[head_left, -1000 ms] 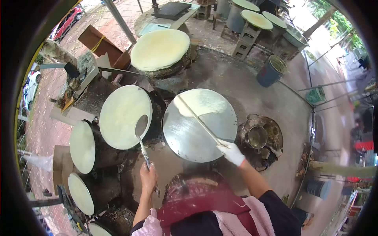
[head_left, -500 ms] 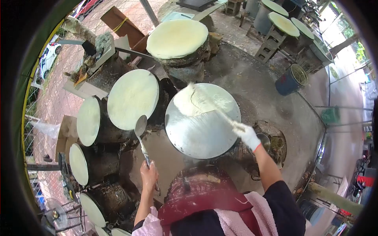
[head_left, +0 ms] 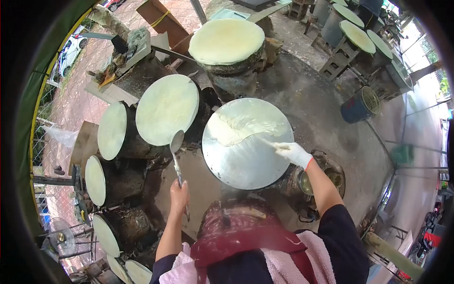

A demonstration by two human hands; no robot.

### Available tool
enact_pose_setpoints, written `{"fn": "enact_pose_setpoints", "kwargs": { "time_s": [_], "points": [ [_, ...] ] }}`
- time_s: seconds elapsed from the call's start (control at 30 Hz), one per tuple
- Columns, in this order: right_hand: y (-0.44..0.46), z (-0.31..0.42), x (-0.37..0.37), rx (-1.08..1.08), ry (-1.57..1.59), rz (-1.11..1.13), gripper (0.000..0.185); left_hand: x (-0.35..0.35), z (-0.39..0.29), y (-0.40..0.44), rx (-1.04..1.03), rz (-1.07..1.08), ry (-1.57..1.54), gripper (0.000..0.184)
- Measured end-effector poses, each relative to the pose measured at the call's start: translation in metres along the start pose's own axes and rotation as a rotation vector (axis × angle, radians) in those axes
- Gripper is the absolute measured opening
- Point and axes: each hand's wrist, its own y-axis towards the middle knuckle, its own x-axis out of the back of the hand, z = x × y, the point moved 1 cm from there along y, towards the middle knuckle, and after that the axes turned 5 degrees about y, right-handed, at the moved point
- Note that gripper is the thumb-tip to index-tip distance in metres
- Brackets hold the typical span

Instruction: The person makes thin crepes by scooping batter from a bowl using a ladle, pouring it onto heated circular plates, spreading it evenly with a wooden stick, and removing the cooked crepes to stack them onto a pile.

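In the head view, my bare left hand (head_left: 179, 198) is wrapped round the long handle of a ladle (head_left: 177, 141). The ladle is raised, its bowl near the rim of a batter-covered round plate (head_left: 168, 109). My right hand (head_left: 295, 155), in a white glove, grips a thin-handled spreader (head_left: 267, 142) whose far end is blurred. That spreader reaches over a round metal griddle (head_left: 246, 170) in front of me. Pale batter (head_left: 229, 130) lies in an uneven layer across the griddle's far part, while its near part shows bare metal.
Several round plates with pale sheets, such as one at the back (head_left: 227, 41) and one at the left (head_left: 112, 130), stand on drum-like stoves. A metal pot (head_left: 306, 183) is beside my right forearm. A blue bucket (head_left: 360, 105) stands on the floor at right.
The spreader has swept from the griddle's far left toward me and the right. The batter's edge has spread along with it. My head view has shifted slightly; the ladle stays raised.
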Motion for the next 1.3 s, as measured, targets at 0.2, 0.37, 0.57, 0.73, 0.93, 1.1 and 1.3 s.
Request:
{"fn": "enact_pose_setpoints", "kwargs": {
  "time_s": [0.2, 0.37, 0.57, 0.73, 0.93, 1.1, 1.3],
  "points": [
    [-0.033, -0.026, 0.000, -0.104, 0.020, 0.254, 0.043, -0.026, -0.012, 0.055, -0.497, -0.097, 0.482, 0.019],
    [-0.010, -0.022, 0.029, 0.066, -0.042, 0.053, 0.044, -0.041, -0.021, 0.062, -0.450, -0.008, 0.770, 0.022],
    [-0.027, 0.013, -0.011, -0.267, -0.041, 0.276, 0.041, -0.023, 0.002, 0.010, -0.429, 0.096, 0.909, 0.023],
    [-0.084, -0.071, -0.016, -0.133, 0.001, 0.209, 0.041, -0.009, 0.042, -0.069, -0.392, 0.249, 0.914, 0.023],
    [-0.157, -0.069, -0.134, -0.421, 0.808, 0.027, 0.027, -0.001, 0.050, -0.089, -0.454, 0.527, 0.642, 0.023],
    [-0.076, -0.018, -0.269, -0.081, 0.883, -0.103, 0.018, 0.059, 0.039, -0.074, -0.553, 0.284, 0.328, 0.018],
    [0.001, -0.019, -0.375, -0.180, 0.477, -0.544, 0.028, 0.130, 0.070, -0.047, -0.456, 0.123, 0.054, 0.008]
  ]
}}
